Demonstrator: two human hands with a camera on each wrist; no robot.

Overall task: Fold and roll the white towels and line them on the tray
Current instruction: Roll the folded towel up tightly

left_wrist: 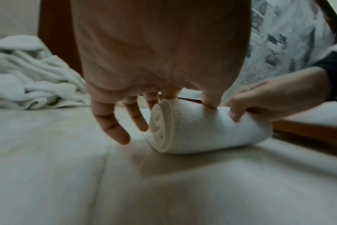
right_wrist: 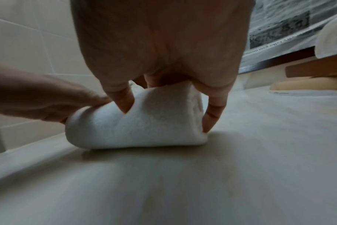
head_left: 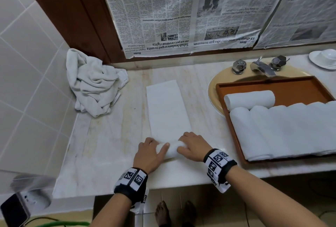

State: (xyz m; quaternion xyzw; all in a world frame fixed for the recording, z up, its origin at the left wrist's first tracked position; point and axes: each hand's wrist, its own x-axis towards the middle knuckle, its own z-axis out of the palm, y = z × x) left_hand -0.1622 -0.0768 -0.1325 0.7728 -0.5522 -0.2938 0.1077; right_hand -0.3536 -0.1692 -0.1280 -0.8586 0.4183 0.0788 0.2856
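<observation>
A white towel folded into a long strip (head_left: 168, 107) lies on the marble counter (head_left: 112, 150). Its near end is wound into a roll (head_left: 171, 149) (left_wrist: 212, 130) (right_wrist: 144, 126). My left hand (head_left: 151, 151) (left_wrist: 175, 91) grips the roll's left end, thumb pressed on top, two fingers hanging beside the spiral end. My right hand (head_left: 192, 147) (right_wrist: 164, 85) grips the right end, thumb dug into the cloth, fingers curled over it. The orange-brown tray (head_left: 272, 83) on the right holds a row of rolled towels (head_left: 283, 130) and one roll (head_left: 250, 98) lying across behind them.
A heap of crumpled white towels (head_left: 92, 85) (left_wrist: 29, 76) sits at the back left against the tiled wall. The tray rests over a beige sink (head_left: 212, 88) with a chrome tap (head_left: 261, 68). Newspaper (head_left: 181, 14) covers the back wall. A white dish (head_left: 323, 58) stands far right.
</observation>
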